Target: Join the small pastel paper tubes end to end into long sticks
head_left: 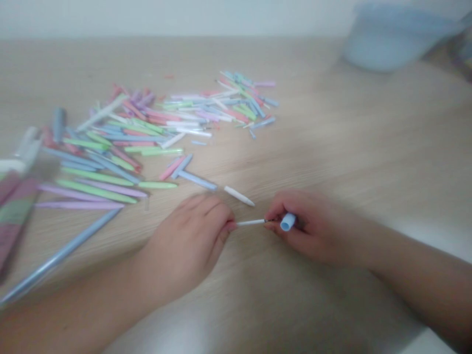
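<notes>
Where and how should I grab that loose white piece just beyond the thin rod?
Probably pinch the white piece across its middle, from above: it lies flat and slender, with both long sides exposed, tapering toward the right hand.

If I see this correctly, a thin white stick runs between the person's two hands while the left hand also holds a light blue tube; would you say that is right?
Not quite: the head view shows the light blue tube in the right hand, not the left hand. The thin white stick does run between the two hands.

Tube (250,222) between hands (191,236) (317,223), seemingly pens (147,126) behind left
</notes>
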Demonstrator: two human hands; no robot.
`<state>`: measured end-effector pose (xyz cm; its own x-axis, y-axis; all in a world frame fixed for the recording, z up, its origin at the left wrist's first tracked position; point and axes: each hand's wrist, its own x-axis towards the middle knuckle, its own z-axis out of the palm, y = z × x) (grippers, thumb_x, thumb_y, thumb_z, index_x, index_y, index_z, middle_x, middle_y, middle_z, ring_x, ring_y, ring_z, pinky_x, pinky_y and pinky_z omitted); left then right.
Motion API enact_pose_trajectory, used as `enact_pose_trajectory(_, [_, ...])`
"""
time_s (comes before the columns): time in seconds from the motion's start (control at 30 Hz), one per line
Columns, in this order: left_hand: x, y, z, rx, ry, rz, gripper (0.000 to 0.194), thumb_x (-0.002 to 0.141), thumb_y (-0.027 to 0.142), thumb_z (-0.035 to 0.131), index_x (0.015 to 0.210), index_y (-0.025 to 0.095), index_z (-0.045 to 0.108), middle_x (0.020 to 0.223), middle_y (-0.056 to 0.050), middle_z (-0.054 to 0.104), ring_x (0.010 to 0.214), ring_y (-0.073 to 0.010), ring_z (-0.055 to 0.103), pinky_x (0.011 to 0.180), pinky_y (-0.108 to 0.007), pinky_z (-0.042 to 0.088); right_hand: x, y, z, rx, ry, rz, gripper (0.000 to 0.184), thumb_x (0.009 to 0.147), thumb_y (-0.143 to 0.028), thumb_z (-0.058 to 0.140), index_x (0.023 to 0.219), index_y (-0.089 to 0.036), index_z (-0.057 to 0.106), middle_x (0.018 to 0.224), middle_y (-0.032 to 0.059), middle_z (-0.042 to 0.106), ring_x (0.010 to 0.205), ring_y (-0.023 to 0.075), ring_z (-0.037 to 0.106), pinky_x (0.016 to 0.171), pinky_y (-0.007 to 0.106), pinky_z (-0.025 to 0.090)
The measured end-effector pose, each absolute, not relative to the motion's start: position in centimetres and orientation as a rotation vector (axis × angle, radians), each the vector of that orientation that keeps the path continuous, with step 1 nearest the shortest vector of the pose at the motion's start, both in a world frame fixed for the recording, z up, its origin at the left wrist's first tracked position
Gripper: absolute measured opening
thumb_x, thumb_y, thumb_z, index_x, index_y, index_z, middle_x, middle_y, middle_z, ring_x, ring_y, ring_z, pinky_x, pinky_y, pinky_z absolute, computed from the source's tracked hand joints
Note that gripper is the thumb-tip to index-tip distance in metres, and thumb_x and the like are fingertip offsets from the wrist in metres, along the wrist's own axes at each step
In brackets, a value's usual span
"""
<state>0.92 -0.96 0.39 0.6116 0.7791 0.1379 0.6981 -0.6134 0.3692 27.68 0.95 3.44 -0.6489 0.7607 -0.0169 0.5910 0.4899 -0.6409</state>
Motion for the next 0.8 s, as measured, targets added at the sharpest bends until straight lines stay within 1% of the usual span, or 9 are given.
enact_pose_trajectory(0.13, [0.9,-1.0,0.6,2.528,1.195,0.435,0.023,0.108,0.027,0.044,0.092,0.02,0.06,0.09,-0.006,0.062,0.091,-0.0272,0.06,0.085,-0.044,0.047,27.5,0.9,3.7,-1.177,-2.477,0.875,0.01,0.09,-0.015,0.063,0.094,-0.023,0.068,0.082,-0.0008,0.07,0.07,0.0155,0.061,0.065,0.029,0.044])
enact_pose_trajectory(0.2, [0.8,-1.0,0.7,2.442,1.172,0.491,0.019,0.108,0.026,0.044,0.097,0.021,0.06,0.093,-0.005,0.063,0.092,-0.026,0.06,0.085,-0.042,0.047,27.4,0.9,3.7,-1.181,-2.472,0.864,0.01,0.09,-0.014,0.062,0.094,-0.022,0.068,0.082,-0.001,0.069,0.069,0.0152,0.061,0.064,0.028,0.043])
enact_pose_trajectory(0.3, [0.3,-1.1,0.7,2.195,1.184,0.667,0.013,0.108,0.026,0.046,0.107,0.024,0.059,0.093,-0.002,0.062,0.087,-0.022,0.059,0.076,-0.035,0.046,27.4,1.0,3.5,-1.185,-2.464,0.849,0.012,0.09,-0.014,0.062,0.094,-0.023,0.068,0.082,-0.0015,0.07,0.069,0.0147,0.061,0.065,0.028,0.044])
enact_pose_trajectory(0.33, [0.0,-1.0,0.6,2.099,1.21,0.747,0.012,0.107,0.026,0.047,0.106,0.025,0.059,0.091,-0.001,0.061,0.083,-0.0209,0.057,0.072,-0.033,0.045,27.5,1.0,3.4,-1.187,-2.46,0.846,0.011,0.09,-0.014,0.062,0.094,-0.023,0.068,0.082,-0.0017,0.07,0.069,0.0146,0.061,0.065,0.028,0.044])
enact_pose_trajectory(0.37, [-0.3,-0.9,0.4,2.005,1.241,0.847,0.012,0.107,0.026,0.048,0.102,0.025,0.059,0.087,0.0,0.06,0.079,-0.0201,0.054,0.069,-0.032,0.043,27.5,1.0,3.3,-1.196,-2.455,0.844,0.011,0.09,-0.015,0.062,0.094,-0.023,0.068,0.082,-0.002,0.07,0.07,0.0146,0.062,0.065,0.028,0.044])
enact_pose_trajectory(0.47, [-0.6,-0.5,-0.3,1.686,1.185,1.107,0.013,0.103,0.024,0.052,0.091,0.024,0.058,0.084,-0.001,0.059,0.079,-0.0199,0.053,0.07,-0.032,0.041,27.8,1.2,3.0,-1.244,-2.431,0.826,0.008,0.091,-0.017,0.064,0.093,-0.024,0.068,0.08,-0.0028,0.07,0.07,0.0147,0.062,0.065,0.028,0.044])
enact_pose_trajectory(0.6, [0.1,0.0,-0.3,1.251,0.993,1.348,0.01,0.094,0.017,0.058,0.085,0.022,0.057,0.079,-0.001,0.057,0.074,-0.0179,0.051,0.068,-0.029,0.041,28.2,1.7,2.7,-1.327,-2.37,0.791,0.003,0.093,-0.023,0.067,0.091,-0.024,0.068,0.075,-0.0035,0.068,0.066,0.0152,0.061,0.063,0.028,0.042])
enact_pose_trajectory(0.7, [0.8,0.3,0.1,1.064,0.912,1.459,0.011,0.086,0.014,0.066,0.08,0.021,0.059,0.074,0.001,0.057,0.069,-0.0151,0.052,0.063,-0.025,0.042,28.6,2.3,2.5,-1.371,-2.376,0.786,0.005,0.095,-0.028,0.066,0.092,-0.025,0.068,0.075,-0.0027,0.069,0.067,0.0163,0.061,0.063,0.029,0.042])
enact_pose_trajectory(0.8, [1.0,0.8,0.4,0.995,0.885,1.495,0.016,0.083,0.019,0.075,0.076,0.021,0.061,0.07,0.001,0.057,0.066,-0.0139,0.053,0.061,-0.024,0.044,28.8,2.7,2.4,-1.382,-2.444,0.782,0.007,0.095,-0.028,0.065,0.093,-0.024,0.069,0.078,-0.0014,0.07,0.069,0.017,0.062,0.064,0.03,0.042])
